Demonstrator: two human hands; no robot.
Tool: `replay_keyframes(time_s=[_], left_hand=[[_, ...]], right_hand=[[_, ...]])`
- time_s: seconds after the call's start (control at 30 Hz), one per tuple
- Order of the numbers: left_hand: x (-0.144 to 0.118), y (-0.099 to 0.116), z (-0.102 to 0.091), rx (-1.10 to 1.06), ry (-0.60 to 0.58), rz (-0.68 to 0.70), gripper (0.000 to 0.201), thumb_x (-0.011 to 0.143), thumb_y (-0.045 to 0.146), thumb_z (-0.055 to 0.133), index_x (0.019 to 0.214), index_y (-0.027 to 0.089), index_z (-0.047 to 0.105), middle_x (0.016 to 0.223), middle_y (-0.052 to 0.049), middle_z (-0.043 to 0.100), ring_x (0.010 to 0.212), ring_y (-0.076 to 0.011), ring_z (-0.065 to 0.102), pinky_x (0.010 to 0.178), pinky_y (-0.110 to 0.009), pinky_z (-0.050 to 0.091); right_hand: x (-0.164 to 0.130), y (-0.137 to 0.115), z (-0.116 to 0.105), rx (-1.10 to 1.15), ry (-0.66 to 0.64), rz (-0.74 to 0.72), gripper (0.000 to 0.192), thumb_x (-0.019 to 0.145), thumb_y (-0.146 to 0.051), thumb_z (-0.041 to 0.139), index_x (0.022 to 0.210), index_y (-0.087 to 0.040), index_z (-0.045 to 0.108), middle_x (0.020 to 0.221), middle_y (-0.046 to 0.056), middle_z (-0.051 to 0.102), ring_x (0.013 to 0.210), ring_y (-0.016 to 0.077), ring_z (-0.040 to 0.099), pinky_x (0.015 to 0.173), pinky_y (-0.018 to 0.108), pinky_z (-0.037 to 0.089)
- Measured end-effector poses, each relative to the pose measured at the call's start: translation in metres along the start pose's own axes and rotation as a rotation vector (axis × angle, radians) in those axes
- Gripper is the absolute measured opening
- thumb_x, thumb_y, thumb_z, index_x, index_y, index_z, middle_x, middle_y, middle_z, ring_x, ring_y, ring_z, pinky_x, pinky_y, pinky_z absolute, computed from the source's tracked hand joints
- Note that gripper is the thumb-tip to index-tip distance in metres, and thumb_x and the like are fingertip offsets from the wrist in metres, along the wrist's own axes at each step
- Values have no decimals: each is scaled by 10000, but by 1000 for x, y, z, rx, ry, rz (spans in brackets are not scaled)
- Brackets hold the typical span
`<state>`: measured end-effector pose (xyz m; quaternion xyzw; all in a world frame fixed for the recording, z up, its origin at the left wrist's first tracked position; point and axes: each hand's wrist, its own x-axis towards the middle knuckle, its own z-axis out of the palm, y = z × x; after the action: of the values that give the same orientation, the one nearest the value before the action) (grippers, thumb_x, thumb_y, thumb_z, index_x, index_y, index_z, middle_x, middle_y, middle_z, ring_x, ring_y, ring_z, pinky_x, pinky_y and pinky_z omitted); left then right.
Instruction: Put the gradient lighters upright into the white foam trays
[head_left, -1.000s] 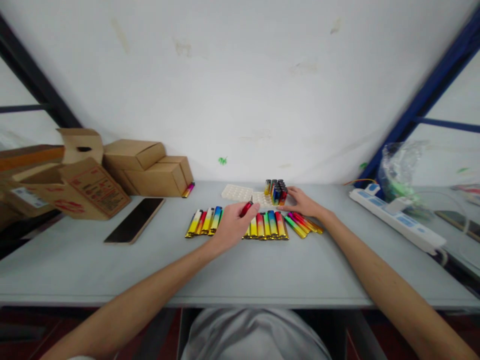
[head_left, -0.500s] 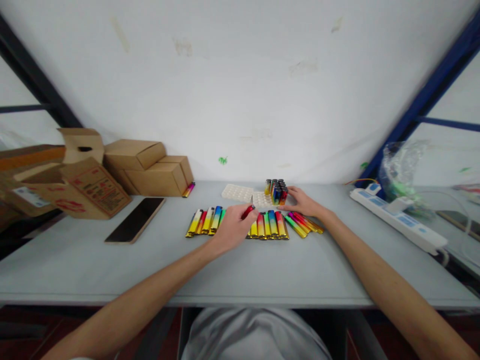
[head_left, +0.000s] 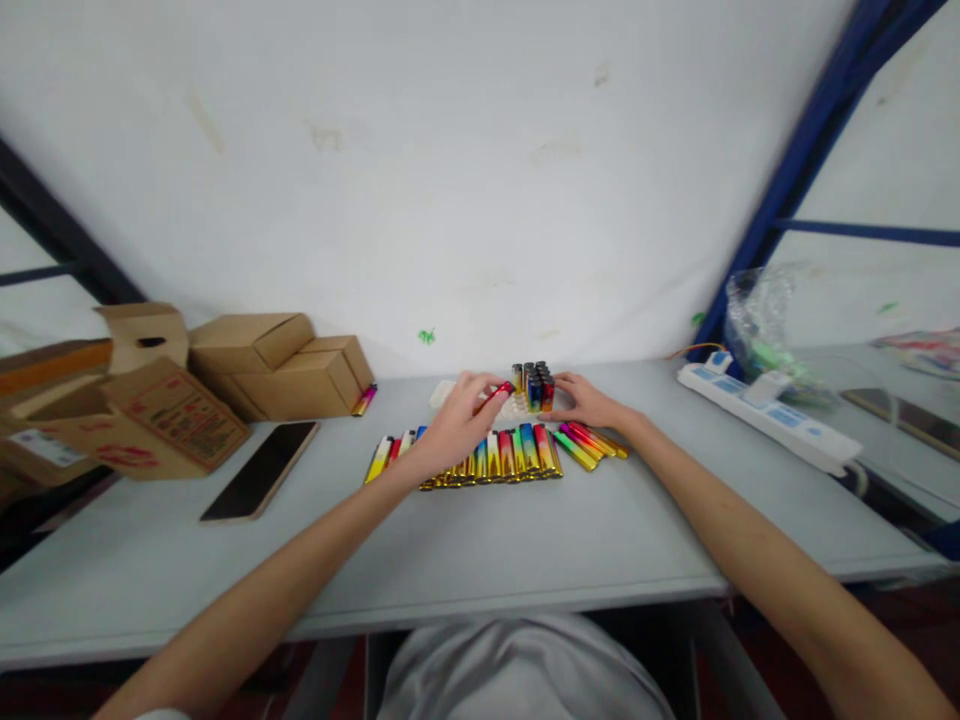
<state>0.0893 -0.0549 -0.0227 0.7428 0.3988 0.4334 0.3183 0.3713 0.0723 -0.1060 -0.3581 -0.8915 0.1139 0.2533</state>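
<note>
My left hand (head_left: 463, 418) is closed on a red lighter (head_left: 504, 390), held tilted above the white tray with rows of holes (head_left: 516, 408). Several lighters (head_left: 538, 385) stand upright in a block at the tray's right side. Against that block's right edge rests my right hand (head_left: 589, 402), thumb and fingers apart; whether it presses on the tray or the lighters I cannot tell. In front lies a row of lighters with shiny coloured bodies (head_left: 517, 455), partly hidden by my left hand and wrist. A looser bunch of lighters (head_left: 589, 443) lies to the right.
A phone (head_left: 261, 470) lies on the grey table (head_left: 525, 540) at the left. Behind it stand an open carton (head_left: 176, 400) and closed brown boxes (head_left: 300, 370), with a lighter (head_left: 364, 400) beside them. A white power strip (head_left: 772, 415) and clear plastic bag (head_left: 761, 310) are at the right.
My left hand has moved forward from the row of lighters to over the tray, carrying the red lighter. My right hand stays by the standing lighters. The camera view has shifted slightly.
</note>
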Motion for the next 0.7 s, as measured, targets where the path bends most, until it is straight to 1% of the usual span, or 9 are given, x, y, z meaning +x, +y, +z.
replay_keyframes(time_s=[0.07, 0.17, 0.23, 0.3, 0.37, 0.47, 0.53, 0.63, 0.7], left_hand=[[17, -5, -5, 17, -19, 26, 268, 973, 402, 572, 1110, 181, 638, 1017, -64, 620, 584, -79, 558, 558, -244, 488], [42, -13, -11, 16, -65, 36, 259, 941, 374, 621, 1080, 159, 660, 992, -83, 679, 743, -140, 671, 697, -286, 561], [57, -17, -12, 43, -63, 53, 247, 899, 353, 681, 1037, 148, 687, 988, -97, 731, 864, -179, 705, 808, -323, 576], [70, -24, -11, 81, -39, 62, 244, 854, 331, 736, 1003, 141, 706, 991, -108, 765, 898, -195, 720, 863, -351, 579], [79, -32, -7, 112, -32, 59, 241, 828, 309, 763, 988, 138, 711, 960, -111, 781, 872, -200, 734, 856, -357, 587], [90, -48, -1, 168, -70, 56, 230, 823, 271, 766, 995, 133, 704, 892, -110, 786, 832, -211, 748, 824, -351, 591], [96, -58, 2, 228, -88, 82, 219, 828, 257, 760, 1000, 133, 706, 897, -113, 785, 842, -222, 750, 825, -352, 586], [102, -65, 3, 334, -81, 142, 202, 835, 251, 752, 1005, 148, 716, 924, -101, 786, 879, -229, 746, 853, -356, 575], [105, -66, 3, 375, -88, 155, 203, 841, 250, 742, 1020, 159, 714, 918, -89, 786, 883, -228, 745, 850, -352, 577]], right_hand=[[1, -1, -1, -9, 0, 1, 691, 835, -635, 725, 1350, -185, 626, 1370, 167, 589, 1273, 348, 555, 1122, 542, 447], [2, -1, -1, -14, -2, 5, 696, 833, -640, 725, 1337, -169, 636, 1351, 174, 604, 1253, 350, 569, 1113, 532, 452], [2, -1, -1, -12, -3, 1, 703, 828, -649, 727, 1334, -168, 639, 1344, 174, 611, 1243, 347, 576, 1109, 528, 454], [2, -1, -1, -8, 0, -3, 713, 827, -660, 722, 1338, -171, 635, 1348, 171, 611, 1243, 343, 577, 1107, 521, 455], [2, -1, 0, -2, 7, -6, 713, 828, -671, 714, 1337, -178, 637, 1352, 167, 609, 1249, 339, 574, 1109, 514, 453], [2, -1, 0, 6, 12, -3, 722, 824, -686, 708, 1334, -179, 643, 1345, 167, 610, 1250, 340, 575, 1112, 507, 448], [2, -1, -1, 8, 10, 2, 743, 820, -695, 705, 1346, -174, 638, 1339, 171, 612, 1250, 345, 573, 1113, 510, 445], [2, 0, 0, 7, 11, 3, 767, 812, -712, 699, 1360, -180, 630, 1329, 169, 617, 1248, 353, 571, 1115, 530, 440], [2, 1, 0, 1, 12, 4, 780, 809, -719, 697, 1360, -172, 628, 1331, 174, 615, 1245, 357, 570, 1112, 540, 440]])
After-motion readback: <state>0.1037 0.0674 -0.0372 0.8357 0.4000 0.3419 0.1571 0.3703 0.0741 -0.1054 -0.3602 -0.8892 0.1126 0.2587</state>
